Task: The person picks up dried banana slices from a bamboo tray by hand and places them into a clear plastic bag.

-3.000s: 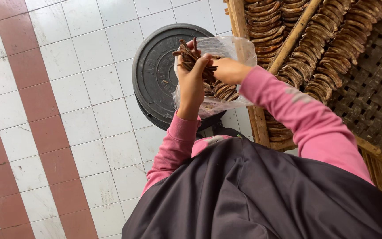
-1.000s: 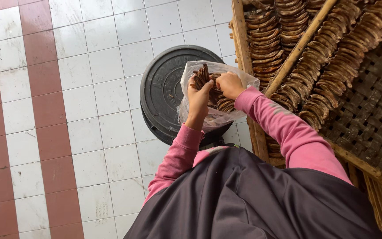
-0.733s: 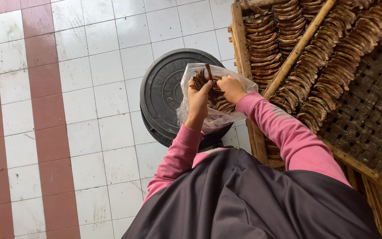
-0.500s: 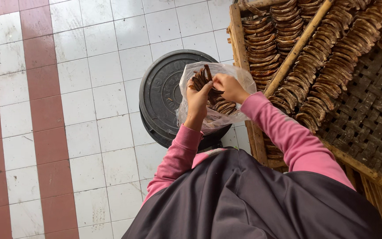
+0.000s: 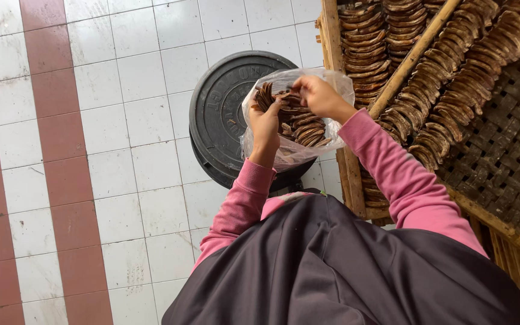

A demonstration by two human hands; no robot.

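Two hands in one clear plastic bag (image 5: pixel 296 147) of brown curved slices (image 5: pixel 303 126).
Left hand (image 5: pixel 266 123) fingers grip a slice bundle; right hand (image 5: pixel 317 96) pinches the bag's rim, above one black round lid (image 5: pixel 224 114); one slatted tray (image 5: pixel 489 138) right.

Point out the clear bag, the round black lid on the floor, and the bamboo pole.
clear bag (image 5: pixel 284 153), head view, lower bulge of the plastic below the slices.
black lid (image 5: pixel 221 114), head view, its flat top left of the bag.
bamboo pole (image 5: pixel 413 57), head view, middle of the shaft across the rack.
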